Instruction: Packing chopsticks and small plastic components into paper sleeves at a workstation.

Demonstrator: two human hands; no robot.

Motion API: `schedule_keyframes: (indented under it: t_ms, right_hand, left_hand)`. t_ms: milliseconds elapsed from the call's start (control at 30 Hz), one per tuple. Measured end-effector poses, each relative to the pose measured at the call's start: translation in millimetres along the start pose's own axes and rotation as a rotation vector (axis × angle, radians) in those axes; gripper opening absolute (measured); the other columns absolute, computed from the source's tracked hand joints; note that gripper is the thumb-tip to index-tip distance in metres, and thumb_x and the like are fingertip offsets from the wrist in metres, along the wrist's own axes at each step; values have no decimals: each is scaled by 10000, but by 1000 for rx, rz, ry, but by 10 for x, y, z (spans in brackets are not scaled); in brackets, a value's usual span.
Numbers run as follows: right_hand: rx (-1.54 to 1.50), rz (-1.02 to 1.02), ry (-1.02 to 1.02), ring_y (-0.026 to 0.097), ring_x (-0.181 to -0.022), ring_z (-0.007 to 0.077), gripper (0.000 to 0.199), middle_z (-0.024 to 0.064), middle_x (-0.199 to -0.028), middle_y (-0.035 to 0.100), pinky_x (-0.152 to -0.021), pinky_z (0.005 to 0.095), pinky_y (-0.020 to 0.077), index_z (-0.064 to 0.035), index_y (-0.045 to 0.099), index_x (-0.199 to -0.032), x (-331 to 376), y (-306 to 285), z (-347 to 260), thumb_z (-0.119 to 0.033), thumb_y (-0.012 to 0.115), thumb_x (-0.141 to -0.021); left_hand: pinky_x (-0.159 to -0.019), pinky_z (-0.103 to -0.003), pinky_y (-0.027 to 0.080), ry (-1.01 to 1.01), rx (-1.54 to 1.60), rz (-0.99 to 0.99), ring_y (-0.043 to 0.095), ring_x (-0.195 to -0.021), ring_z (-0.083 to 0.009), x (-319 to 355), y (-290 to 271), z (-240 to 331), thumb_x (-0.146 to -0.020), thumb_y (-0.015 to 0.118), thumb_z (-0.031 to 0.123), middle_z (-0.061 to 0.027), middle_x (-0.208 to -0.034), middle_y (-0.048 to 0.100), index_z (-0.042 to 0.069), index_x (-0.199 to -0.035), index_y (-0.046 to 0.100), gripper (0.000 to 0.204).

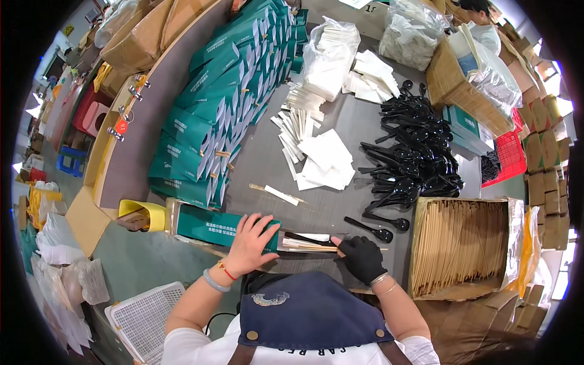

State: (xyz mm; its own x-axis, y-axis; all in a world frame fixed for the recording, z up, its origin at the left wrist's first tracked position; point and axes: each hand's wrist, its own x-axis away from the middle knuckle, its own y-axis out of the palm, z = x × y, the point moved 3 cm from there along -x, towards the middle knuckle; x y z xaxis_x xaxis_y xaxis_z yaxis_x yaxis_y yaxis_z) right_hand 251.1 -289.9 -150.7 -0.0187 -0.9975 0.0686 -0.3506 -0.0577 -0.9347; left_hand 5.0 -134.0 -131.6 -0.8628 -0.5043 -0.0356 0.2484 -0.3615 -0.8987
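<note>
a flat green paper sleeve (228,226) is lying at the table's near edge under the left hand (250,243) — rows of matching green sleeves (219,109) are stacking up behind it, clear bags of white packets (331,55) sitting farther back.

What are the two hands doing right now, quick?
Left hand: open, fingers spread flat on the green paper sleeve.
Right hand, in a black glove: closed, pinching the bundle of chopsticks, napkin and spoon at the sleeve's mouth.
</note>
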Motion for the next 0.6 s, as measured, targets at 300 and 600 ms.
schedule_keyframes:
  t_ms: [300, 600]
  right_hand:
    - [-548, 257, -189, 628, -968, 322, 404, 138, -1079, 650, -795, 397, 533, -124, 629, -1194, -300, 372, -337, -156, 702, -798]
    - [-544, 259, 182, 649, -805, 284, 132, 108, -885, 664, -711, 359, 519, -87, 721, -901, -221, 231, -392, -130, 743, -778]
  left_hand:
    - [-991, -466, 389, 97, 20, 4, 469, -1148, -321, -301, 141, 243, -567, 857, 231, -88, -1286, 525, 66, -1246, 571, 755]
    - [-972, -450, 397, 103, 13, -4, 478, -1128, -314, -365, 254, 302, -571, 850, 200, -83, -1238, 538, 65, -1226, 575, 724]
